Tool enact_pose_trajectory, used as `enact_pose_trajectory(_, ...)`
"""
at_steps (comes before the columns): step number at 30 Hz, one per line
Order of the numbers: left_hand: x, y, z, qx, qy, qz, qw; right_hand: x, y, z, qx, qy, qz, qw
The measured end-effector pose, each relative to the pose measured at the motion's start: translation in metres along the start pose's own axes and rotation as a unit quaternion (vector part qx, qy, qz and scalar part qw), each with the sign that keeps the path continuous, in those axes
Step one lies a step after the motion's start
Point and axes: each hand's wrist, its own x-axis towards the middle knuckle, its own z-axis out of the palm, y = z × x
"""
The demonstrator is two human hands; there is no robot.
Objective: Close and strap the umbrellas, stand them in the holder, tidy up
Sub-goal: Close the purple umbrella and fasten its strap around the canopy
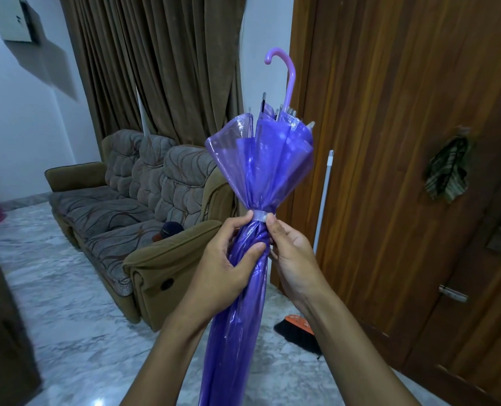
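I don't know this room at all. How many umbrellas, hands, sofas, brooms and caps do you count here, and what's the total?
umbrella: 1
hands: 2, left hand and right hand, both gripping the umbrella
sofa: 1
broom: 1
cap: 1
total: 6
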Motion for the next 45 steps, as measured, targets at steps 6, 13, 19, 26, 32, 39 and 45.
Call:
enact_pose_trajectory(6,-0.001,0.001,0.004,0.016,-0.008,0.014,1.0,-0.002,0.002,0.003,-0.006,0.032,-0.026,0.999)
enact_pose_trajectory(13,0.001,0.003,0.014,-0.053,0.005,-0.009,0.999,-0.007,-0.003,-0.005,-0.058,0.048,-0.037,0.996)
enact_pose_trajectory(19,0.006,-0.004,0.035,-0.109,0.021,-0.066,0.992,-0.02,0.006,-0.029,-0.136,0.107,-0.098,0.98)
enact_pose_trajectory(26,0.015,-0.007,0.087,-0.243,-0.055,-0.158,0.956,-0.039,-0.01,-0.088,-0.197,0.129,-0.118,0.965)
enact_pose_trajectory(32,0.014,0.005,0.164,-0.227,-0.137,-0.133,0.955,-0.074,-0.042,-0.163,-0.247,0.185,-0.113,0.944)
enact_pose_trajectory(39,0.01,0.03,0.293,-0.289,-0.261,-0.202,0.899,-0.139,-0.082,-0.268,-0.262,0.29,-0.121,0.913)
enact_pose_trajectory(45,-0.006,0.058,0.427,-0.275,-0.307,-0.178,0.893,-0.209,-0.132,-0.37,-0.312,0.37,-0.102,0.869)
